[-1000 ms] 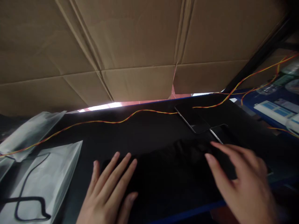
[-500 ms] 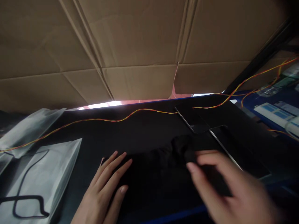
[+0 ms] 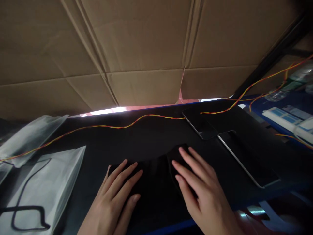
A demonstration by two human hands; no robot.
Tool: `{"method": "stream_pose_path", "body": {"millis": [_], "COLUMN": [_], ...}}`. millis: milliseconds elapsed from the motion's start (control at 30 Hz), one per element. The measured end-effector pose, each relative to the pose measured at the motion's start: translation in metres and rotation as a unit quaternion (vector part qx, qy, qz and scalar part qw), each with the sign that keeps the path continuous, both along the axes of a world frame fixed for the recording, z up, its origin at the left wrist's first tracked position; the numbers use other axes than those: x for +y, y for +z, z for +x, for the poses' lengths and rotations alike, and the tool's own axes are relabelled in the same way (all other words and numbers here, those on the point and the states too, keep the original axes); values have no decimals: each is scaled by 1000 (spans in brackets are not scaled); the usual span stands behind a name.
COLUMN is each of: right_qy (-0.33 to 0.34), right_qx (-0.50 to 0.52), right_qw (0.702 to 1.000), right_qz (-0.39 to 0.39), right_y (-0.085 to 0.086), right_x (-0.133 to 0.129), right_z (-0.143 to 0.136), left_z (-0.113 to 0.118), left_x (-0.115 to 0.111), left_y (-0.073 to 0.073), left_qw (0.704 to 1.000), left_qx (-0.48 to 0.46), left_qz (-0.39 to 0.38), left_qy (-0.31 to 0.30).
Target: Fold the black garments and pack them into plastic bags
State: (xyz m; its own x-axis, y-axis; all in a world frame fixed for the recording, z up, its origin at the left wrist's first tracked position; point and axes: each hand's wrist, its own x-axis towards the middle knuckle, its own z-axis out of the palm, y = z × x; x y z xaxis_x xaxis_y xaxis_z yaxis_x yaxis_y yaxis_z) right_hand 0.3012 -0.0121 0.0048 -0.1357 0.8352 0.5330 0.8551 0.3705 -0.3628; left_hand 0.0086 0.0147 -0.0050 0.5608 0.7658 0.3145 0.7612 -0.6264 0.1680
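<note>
A black cloth-like item (image 3: pixel 154 169) lies on the dark tabletop and blends into it, so its outline is hard to see. My left hand (image 3: pixel 117 192) rests on its left end with the fingers spread. On its bunched right end my right hand (image 3: pixel 198 179) lies palm down, fingers apart. To the right of that hand are two dark flat devices with glassy faces, one farther back (image 3: pixel 200 124) and one nearer (image 3: pixel 246 158).
White translucent bags (image 3: pixel 51 182) lie at the left, with a black cord over them. A twisted red-yellow wire (image 3: pixel 117 126) crosses the table. Cardboard (image 3: pixel 144 39) stands behind. At the right are a clear bottle (image 3: pixel 293 83) and a blue-white pack (image 3: pixel 286 119).
My right hand has let go of its pinch on the black cloth-like item, moved left and flattened on it. My left hand has shifted slightly right.
</note>
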Motion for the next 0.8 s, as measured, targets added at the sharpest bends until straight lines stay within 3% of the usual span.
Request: {"method": "stream_pose_path", "body": {"millis": [100, 167, 267, 400, 533, 700, 733, 800], "right_qy": [-103, -154, -159, -151, -175, -200, -193, -116], "right_qx": [75, 62, 20, 36, 37, -9, -20, -16], "right_qw": [992, 986, 983, 981, 976, 979, 981, 993], "right_qz": [7, -33, -91, -120, -126, -33, -19, -16], "right_y": [2, 0, -8, -10, 16, 60, 65, 69], "right_x": [-2, -4, -7, -9, -5, -2, -2, -3], "right_z": [20, 38, 53, 40, 34, 23, 14, -9], "left_z": [-3, -4, -5, -8, -10, -6, -4, -1], "left_x": [-2, -4, -6, -9, -13, -13, -12, -8], "left_y": [3, 6, 8, 6, 8, 10, 9, 7], "left_qw": [1000, 1000, 1000, 999, 998, 999, 999, 999], "left_qx": [-1, -2, -4, -22, -51, -42, -35, -31], "left_qz": [4, 9, 7, -10, -20, -11, -3, 21], "left_qy": [-9, -17, -25, -22, -16, -9, -11, -17]}}
